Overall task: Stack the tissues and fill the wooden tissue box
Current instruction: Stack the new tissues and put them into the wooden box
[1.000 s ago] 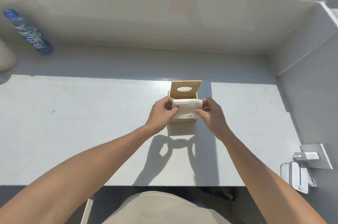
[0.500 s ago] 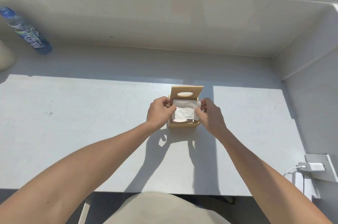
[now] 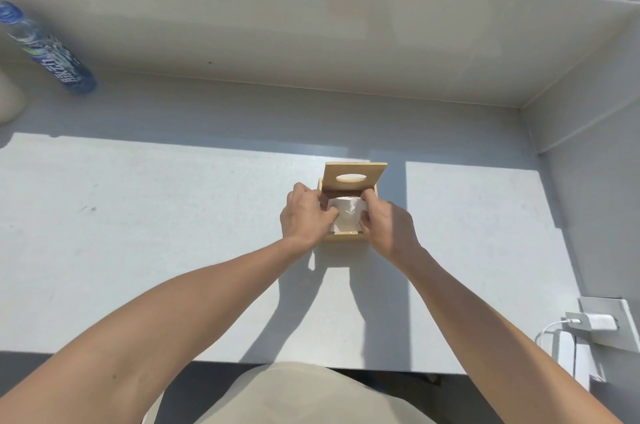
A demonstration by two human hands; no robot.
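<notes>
the box (image 3: 347, 236) sat on the table (image 3: 138, 233), a little right of the middle, in a patch of sun, with its lid (image 3: 355, 174) standing upright at the far edge, the oval slot in it facing the person. the tissues (image 3: 347, 215) were down inside the box, a white folded wad lying between the two hands and below the near rim. the left hand (image 3: 304, 214) was at the left wall of the box, its fingers curled over the rim and its thumb reaching across to pinch the left edge of the tissues. the right hand (image 3: 389, 221) was at the right wall in much the same way, fingers bent down into the box and the thumb nipping the right edge of the wad. how far the fingertips went down inside, i could not tell, as the walls and the hands themselves hid them. both forearms came in bare from below, throwing dark shadows on the table in front of the box. a bottle (image 3: 48, 49) with a blue label stood well apart at the far left, in the shade by the wall. at the right, off the table's edge, a white charger (image 3: 601, 322) sat plugged into a socket with its cable looping down.
</notes>
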